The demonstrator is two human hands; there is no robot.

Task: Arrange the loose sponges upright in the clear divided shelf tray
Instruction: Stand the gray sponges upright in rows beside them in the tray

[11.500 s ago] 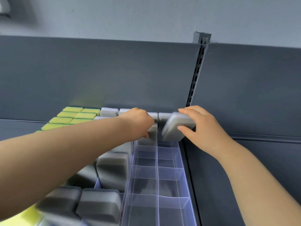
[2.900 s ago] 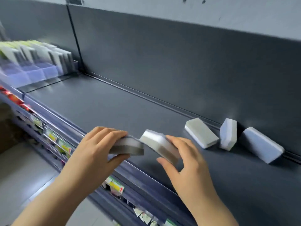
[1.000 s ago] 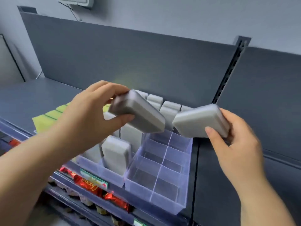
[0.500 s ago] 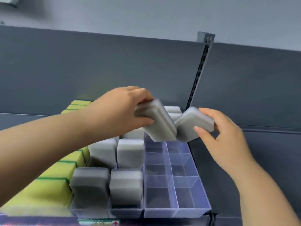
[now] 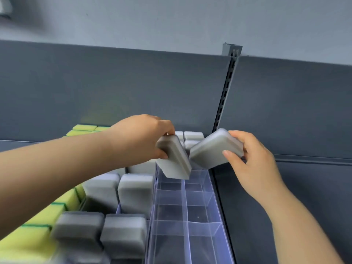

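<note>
Head view: the left hand [image 5: 144, 138] reaches in from the left with its fingers curled over the top of the left sponge [image 5: 175, 159] and its thumb pressed on the near face, so it grips that grey block firmly. The left sponge is tilted, top leaning left, and its lower end hangs just over the back of the tray's [image 5: 185, 206] left column. The right hand [image 5: 253, 162] grips the right sponge [image 5: 215, 149] at its right end, fingers wrapped behind and thumb on the front face. This sponge leans the other way, so the two form a V, and it is held above the back of the right column. Their lower corners meet or nearly meet; whether they touch cannot be told. Neither sponge sits in a compartment. The tray is clear, split into two columns of cells, and runs from the near edge toward the back panel [image 5: 114, 82]. Behind the held pair, back sponges [image 5: 193, 135] stand upright in the tray's far cells. Just left of the tray, grey sponges [image 5: 136, 189] stand upright in rows, and yellow sponges [image 5: 38, 216] with green edges fill the far left, blurred near the camera. Dark shelf [image 5: 304, 206] lies to the right of the tray, and a slotted post [image 5: 225, 92] rises between the back panels.
</note>
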